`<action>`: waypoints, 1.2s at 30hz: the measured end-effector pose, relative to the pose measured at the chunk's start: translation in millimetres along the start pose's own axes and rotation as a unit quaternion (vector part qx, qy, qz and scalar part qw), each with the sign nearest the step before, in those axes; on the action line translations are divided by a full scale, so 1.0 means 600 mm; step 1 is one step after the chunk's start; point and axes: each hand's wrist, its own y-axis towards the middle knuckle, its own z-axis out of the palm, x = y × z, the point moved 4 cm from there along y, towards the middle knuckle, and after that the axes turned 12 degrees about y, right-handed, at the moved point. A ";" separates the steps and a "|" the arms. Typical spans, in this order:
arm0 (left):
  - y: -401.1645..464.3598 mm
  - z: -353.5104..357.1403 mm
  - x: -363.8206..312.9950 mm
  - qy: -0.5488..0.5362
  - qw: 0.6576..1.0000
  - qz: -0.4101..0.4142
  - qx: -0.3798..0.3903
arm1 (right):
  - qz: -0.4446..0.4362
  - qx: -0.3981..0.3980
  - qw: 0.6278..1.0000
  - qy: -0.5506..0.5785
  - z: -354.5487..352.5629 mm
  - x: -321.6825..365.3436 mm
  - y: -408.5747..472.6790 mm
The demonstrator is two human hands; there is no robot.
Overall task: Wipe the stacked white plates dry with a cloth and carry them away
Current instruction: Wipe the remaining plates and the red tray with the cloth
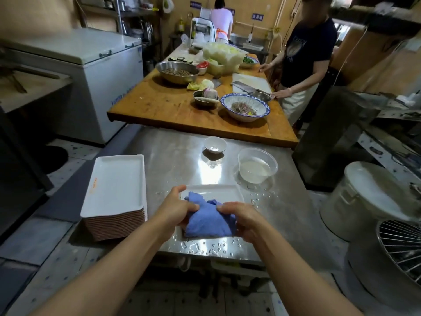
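While both hands, left hand (176, 209) and right hand (240, 216), grip a crumpled blue cloth (208, 221) over a white plate (213, 193) on the wet steel counter (182, 156), the plate stack (116, 190) sits at nine o'clock, long axis running away. Its orange mark and the blue wall signs (257, 16) of this kitchen are unreadable.

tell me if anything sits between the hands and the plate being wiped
Only the blue cloth. It lies on the single white plate, and the left hand and right hand grip it from either side. The plate stack stands apart to the left.
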 end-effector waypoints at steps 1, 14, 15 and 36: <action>-0.002 -0.001 -0.004 0.018 1.000 0.015 -0.006 | -0.004 -0.015 1.000 0.020 -0.005 -0.001 0.005; -0.027 0.042 -0.086 0.055 0.963 0.264 0.014 | -0.085 0.093 0.989 0.073 -0.059 0.011 0.035; -0.030 0.042 -0.095 0.081 0.954 0.290 0.008 | -0.103 0.094 0.986 0.089 -0.063 0.021 0.032; 0.054 0.059 -0.020 0.102 0.984 0.125 -0.074 | -0.201 0.042 0.952 -0.229 -0.083 0.047 0.040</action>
